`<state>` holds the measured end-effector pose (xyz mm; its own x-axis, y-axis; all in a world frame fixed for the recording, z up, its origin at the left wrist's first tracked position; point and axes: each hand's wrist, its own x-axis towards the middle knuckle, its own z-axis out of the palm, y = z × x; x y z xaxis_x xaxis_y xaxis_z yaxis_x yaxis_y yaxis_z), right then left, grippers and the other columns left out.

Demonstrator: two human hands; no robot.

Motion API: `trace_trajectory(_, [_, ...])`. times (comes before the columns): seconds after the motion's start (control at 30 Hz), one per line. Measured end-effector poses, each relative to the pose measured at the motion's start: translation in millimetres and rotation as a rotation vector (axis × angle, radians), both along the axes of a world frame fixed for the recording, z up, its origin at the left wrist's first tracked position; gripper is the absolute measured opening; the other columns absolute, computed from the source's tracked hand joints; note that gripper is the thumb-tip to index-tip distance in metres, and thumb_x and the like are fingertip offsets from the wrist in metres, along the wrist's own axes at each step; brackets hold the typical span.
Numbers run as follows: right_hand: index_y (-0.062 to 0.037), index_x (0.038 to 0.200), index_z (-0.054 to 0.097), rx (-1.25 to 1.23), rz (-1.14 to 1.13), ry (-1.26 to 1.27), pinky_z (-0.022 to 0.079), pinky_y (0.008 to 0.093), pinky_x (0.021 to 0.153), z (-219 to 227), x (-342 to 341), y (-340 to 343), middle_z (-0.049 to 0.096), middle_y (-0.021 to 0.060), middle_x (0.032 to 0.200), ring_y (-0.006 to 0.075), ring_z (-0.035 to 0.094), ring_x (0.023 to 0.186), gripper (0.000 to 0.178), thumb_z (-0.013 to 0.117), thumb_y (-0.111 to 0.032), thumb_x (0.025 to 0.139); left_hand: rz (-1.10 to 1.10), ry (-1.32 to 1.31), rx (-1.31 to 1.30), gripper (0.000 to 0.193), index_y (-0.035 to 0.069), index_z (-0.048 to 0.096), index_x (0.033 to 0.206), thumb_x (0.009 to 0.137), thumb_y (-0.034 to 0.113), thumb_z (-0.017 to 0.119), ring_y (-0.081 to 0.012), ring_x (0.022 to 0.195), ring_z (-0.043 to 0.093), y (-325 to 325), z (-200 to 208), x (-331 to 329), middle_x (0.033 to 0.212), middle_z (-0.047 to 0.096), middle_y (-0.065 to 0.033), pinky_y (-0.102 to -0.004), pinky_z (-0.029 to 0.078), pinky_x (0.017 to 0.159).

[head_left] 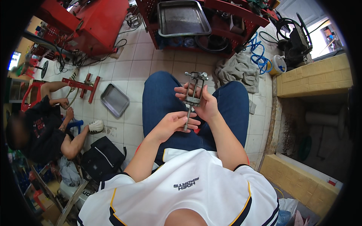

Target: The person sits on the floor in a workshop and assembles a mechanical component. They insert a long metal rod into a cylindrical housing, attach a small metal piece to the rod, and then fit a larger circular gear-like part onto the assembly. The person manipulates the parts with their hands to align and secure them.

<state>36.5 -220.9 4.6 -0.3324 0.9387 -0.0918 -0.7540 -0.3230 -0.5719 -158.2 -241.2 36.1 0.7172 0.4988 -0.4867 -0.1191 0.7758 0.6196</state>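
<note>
Over my lap I hold a metal puller (193,100), with a round plate, upright rods, a bolted head at its far end and a long centre screw pointing back toward me. My right hand (207,106) is closed around the plate and rods from the right, its fingers partly hidden behind them. Lower down, my left hand (174,123) holds the screw's near end, thumb on top and fingers underneath. The puller lies tilted, its head away from me.
A metal tray (115,100) lies on the tiles at left, near a red metal stand (86,88). Another person sits at far left beside a black backpack (103,158). Ahead is a red tool cart (149,22) with a tray on top; a grey cloth (237,71) and blue hose lie to its right.
</note>
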Motion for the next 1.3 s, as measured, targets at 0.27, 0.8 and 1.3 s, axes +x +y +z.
trace_trajectory(0.27, [0.0011,0.138,0.045,-0.002,0.022,-0.004,0.040,0.0461,0.112,1,-2,-2,0.052,0.0265,0.142,0.0351,0.055,0.130,0.073,0.015,-0.057,0.106,0.005,0.034,0.229,0.043,-0.002,0.054,0.131,0.098,0.022,0.067,-0.0230,0.107,0.069,-8,-15,4,0.117,0.071,-0.0173,-0.0323,0.054,0.090])
trace_trajectory(0.8, [0.0021,0.135,0.047,0.004,0.054,0.008,0.041,0.0464,0.112,-2,-2,-1,0.054,0.0281,0.140,0.0355,0.057,0.128,0.073,0.015,-0.057,0.106,-0.080,0.151,0.316,0.053,-0.005,0.052,0.136,0.097,0.027,0.069,-0.0230,0.106,0.068,-8,-22,6,0.120,0.068,-0.0193,-0.0325,0.052,0.096])
trace_trajectory(1.3, [0.0009,0.137,0.047,0.009,0.037,0.006,0.041,0.0467,0.110,2,0,1,0.054,0.0268,0.140,0.0343,0.060,0.123,0.071,0.018,-0.056,0.106,-0.129,0.186,0.443,0.054,-0.004,0.054,0.131,0.092,0.025,0.076,-0.0149,0.106,0.065,-7,-38,-2,0.121,0.067,-0.0166,-0.0253,0.050,0.090])
